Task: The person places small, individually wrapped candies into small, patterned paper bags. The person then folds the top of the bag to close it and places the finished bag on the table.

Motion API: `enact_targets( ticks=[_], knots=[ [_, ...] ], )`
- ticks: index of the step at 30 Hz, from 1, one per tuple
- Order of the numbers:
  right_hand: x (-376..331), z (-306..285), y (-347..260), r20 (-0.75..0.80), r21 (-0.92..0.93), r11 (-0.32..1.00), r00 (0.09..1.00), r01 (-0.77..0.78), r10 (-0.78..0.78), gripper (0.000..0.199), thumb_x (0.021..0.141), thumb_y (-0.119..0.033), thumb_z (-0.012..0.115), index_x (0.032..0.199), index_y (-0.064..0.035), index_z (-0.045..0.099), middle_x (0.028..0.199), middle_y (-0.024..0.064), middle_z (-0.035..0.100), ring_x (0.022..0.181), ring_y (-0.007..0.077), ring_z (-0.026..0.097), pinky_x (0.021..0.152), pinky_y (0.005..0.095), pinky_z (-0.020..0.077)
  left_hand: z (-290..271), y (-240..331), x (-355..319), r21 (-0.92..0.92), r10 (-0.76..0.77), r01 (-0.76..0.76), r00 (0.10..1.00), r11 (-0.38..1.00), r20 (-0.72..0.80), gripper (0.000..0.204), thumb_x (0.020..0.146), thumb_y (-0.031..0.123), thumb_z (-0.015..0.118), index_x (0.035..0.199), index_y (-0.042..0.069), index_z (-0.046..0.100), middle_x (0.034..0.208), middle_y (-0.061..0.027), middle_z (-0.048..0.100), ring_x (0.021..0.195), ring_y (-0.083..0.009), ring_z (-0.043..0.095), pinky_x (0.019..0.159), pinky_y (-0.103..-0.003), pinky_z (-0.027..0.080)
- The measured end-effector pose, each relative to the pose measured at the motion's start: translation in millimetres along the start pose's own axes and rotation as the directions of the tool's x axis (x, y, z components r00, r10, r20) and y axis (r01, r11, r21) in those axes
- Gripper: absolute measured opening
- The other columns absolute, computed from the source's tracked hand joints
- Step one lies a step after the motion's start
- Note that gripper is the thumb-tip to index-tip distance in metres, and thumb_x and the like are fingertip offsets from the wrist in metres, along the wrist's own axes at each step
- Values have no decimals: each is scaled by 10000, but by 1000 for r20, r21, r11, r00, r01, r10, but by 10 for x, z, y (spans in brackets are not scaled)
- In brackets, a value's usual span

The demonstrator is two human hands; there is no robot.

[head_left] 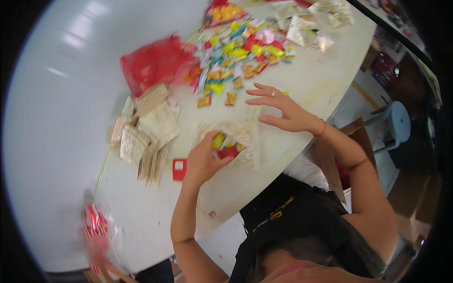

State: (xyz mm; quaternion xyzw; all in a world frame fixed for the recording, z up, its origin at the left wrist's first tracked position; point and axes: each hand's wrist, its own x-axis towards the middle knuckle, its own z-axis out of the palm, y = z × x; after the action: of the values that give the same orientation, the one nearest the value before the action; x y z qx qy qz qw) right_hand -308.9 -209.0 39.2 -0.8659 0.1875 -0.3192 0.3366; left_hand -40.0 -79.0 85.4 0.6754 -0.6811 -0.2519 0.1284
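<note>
On the white table in front of me lies a pale patterned bag [250, 144], its mouth gaping. Yellow and red wrapped candies [218, 141] show inside the opening. My left hand [205, 159] is at the left side of the mouth, fingers and thumb curled round its edge; the fingertips are partly hidden. To the right and slightly beyond the bag, my right hand [287, 112] hovers with fingers apart and nothing in it. Two loose orange-yellow wrapped candies [230, 99] sit just past the bag. Farther off spreads a big pile of mixed wrapped candies [240, 49].
A red mesh bag [151, 66] stands left of the pile. Stacked patterned bags [158, 125] lie at left, a small red packet [179, 175] beside my left wrist. More patterned bags [302, 30] are at the far right. Another person's blurred hand [97, 250] works at lower left.
</note>
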Motion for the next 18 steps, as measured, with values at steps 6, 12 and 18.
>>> enact_targets(
  ticks=[6, 12, 18],
  knots=[
    [114, 172, -362, 227, -5, 950, 926, 312, -303, 265, 846, -298, 715, 1037, -114, 724, 1424, 112, 473, 1406, 359, 310, 1068, 468, 326, 32, 181, 185, 30, 375, -385, 912, 922, 166, 470, 720, 244, 813, 1135, 166, 607, 930, -62, 672, 894, -284, 647, 743, -392, 501],
    [71, 322, -208, 245, -254, 829, 862, 498, -443, 338, 831, -426, 701, 860, -91, 667, 1122, 126, 552, 1137, 328, 516, 854, 428, 428, 204, -85, 185, -119, 367, -369, 929, 922, -40, 218, 723, 209, 804, 902, 151, 693, 898, -20, 675, 886, -253, 630, 737, -366, 496],
    [-132, 426, 34, 345, -261, 896, 902, 358, -259, 422, 842, -502, 665, 871, -96, 551, 696, 84, 534, 636, 297, 581, 534, 402, 435, 284, 19, 78, 131, 576, -564, 814, 815, -73, 178, 725, 144, 801, 779, 42, 666, 919, -67, 658, 980, -293, 583, 830, -382, 482]
  ],
)
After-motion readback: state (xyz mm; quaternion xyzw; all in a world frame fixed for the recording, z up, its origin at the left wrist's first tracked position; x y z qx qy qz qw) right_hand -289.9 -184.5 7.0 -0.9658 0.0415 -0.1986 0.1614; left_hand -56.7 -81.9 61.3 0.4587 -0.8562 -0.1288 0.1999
